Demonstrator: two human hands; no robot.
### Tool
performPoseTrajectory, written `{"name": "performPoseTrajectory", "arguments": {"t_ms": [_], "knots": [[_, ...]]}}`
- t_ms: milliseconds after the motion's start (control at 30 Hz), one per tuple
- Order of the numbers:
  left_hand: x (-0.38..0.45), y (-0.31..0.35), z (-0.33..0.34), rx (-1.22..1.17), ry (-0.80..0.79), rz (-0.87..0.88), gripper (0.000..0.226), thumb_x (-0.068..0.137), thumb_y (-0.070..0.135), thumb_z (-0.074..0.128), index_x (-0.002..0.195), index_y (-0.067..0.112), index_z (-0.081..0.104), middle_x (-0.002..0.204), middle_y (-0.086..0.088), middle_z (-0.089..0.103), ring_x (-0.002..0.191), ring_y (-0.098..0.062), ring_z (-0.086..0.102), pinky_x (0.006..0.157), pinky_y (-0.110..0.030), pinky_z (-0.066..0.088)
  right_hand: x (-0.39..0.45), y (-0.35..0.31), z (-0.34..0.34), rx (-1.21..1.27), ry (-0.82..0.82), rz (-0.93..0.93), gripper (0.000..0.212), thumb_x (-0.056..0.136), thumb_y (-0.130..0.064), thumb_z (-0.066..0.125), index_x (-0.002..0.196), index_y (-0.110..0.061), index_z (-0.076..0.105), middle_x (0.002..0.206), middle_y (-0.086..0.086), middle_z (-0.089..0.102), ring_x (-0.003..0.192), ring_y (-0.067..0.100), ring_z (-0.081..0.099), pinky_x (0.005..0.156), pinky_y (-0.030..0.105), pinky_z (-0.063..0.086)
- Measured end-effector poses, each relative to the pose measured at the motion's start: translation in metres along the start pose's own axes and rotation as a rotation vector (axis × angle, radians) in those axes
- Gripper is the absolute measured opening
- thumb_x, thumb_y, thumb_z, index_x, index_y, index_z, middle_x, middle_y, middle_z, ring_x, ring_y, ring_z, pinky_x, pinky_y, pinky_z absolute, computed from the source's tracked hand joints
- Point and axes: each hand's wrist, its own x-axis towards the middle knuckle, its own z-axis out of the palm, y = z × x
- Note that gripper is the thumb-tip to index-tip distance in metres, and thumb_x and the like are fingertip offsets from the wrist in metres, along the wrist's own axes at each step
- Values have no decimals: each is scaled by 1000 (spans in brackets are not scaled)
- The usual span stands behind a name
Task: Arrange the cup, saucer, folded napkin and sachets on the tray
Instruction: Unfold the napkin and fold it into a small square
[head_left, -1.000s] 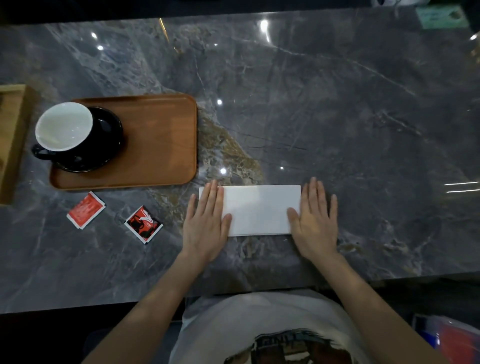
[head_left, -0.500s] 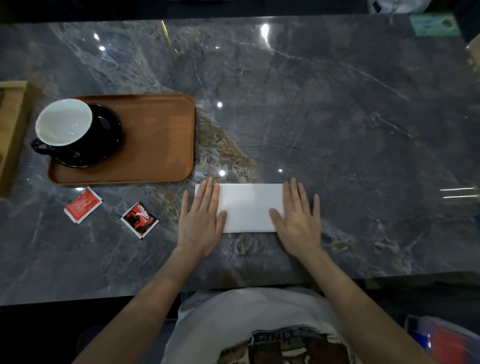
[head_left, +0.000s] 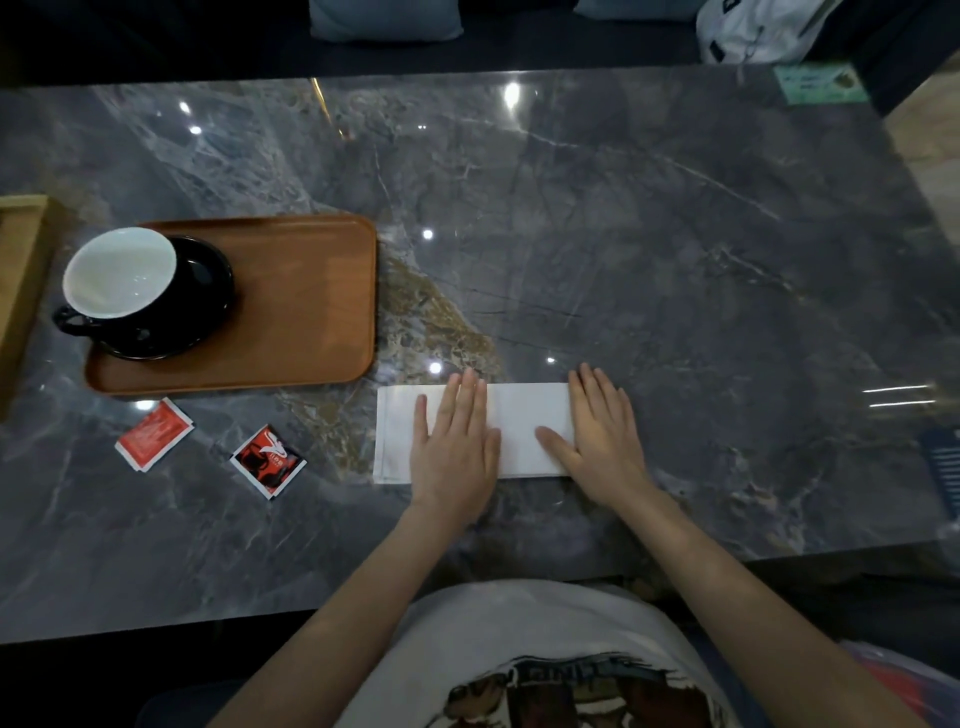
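Lying flat on the marble table (head_left: 675, 260), the folded napkin (head_left: 524, 415) sits under both your palms: left hand (head_left: 457, 457) over its middle, right hand (head_left: 605, 447) on its right end, fingers spread and flat, gripping nothing. Left of it: two red sachets (head_left: 154, 434) (head_left: 268, 460) on the table. Beyond them: wooden tray (head_left: 311, 291) holding the black saucer (head_left: 208, 291) with the cup (head_left: 122, 273) on it.

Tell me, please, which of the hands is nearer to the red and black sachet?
Left. The left hand lies flat on the white folded napkin, right of the red and black sachet; the right hand lies farther right.
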Motion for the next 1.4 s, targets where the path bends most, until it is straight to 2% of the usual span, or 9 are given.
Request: {"name": "performPoseTrajectory", "arguments": {"t_ms": [100,267,400,500,667,867,1067,1267,1400], "knots": [[-3,1,11,-28,-25,-26,56,92,34,21,139,6,35,146,-8,39,135,-22,35,111,-44,18,0,-2,1,55,27,19,78,84,-56,11,146,-9,19,157,9,13,144,23,7,117,38,1],[-3,0,13,-67,-39,-24,58,93,36,20,140,5,33,148,-9,35,136,-23,32,113,-45,18,8,-9,-14,361,182,77,34,86,-19,58,117,-6,52,131,15,50,127,28,37,106,37,28],[-2,1,12,-91,-45,-27,61,93,39,18,140,3,32,148,-11,35,137,-25,32,109,-42,11,10,-19,-31,832,77,271,33,87,-18,60,117,-13,46,94,5,61,88,19,58,78,33,46],[-2,0,13,-106,-53,-29,64,94,42,14,140,2,32,148,-13,35,137,-26,32,109,-41,10,10,-18,-29,947,-2,403,37,87,-24,61,120,-14,47,96,6,62,87,19,60,70,29,48],[-2,1,12,-103,-56,-26,65,95,43,10,139,2,34,147,-13,37,136,-25,34,108,-42,11,9,-18,-25,879,-19,385,16,88,-15,57,85,0,62,77,12,65,73,23,59,67,34,46],[-2,3,11,-147,-58,-48,58,93,37,20,140,6,33,148,-10,36,137,-25,31,108,-43,7,-2,-43,-43,947,38,280,6,89,-15,58,94,-11,59,81,7,69,78,18,67,71,37,54],[-4,-9,-8,-443,-5,-37,70,85,53,-17,144,19,1,153,6,-3,140,-7,-9,115,-38,-7,-2,-79,-55,820,75,165,28,87,-16,58,114,-13,52,83,13,70,77,26,67,71,42,54],[-16,-56,-26,-438,192,-388,54,81,28,33,121,0,53,134,-26,48,122,-41,46,98,-48,40,9,-121,-53,535,71,127,33,85,-23,55,115,-10,51,87,19,67,85,36,61,67,38,45],[-30,-76,-24,-693,159,-538,31,84,15,52,109,-1,62,102,-22,61,95,-36,56,81,-30,38,12,-152,-51,411,-7,114,48,87,-24,52,132,-13,38,108,17,65,99,36,59,74,35,43]]}}
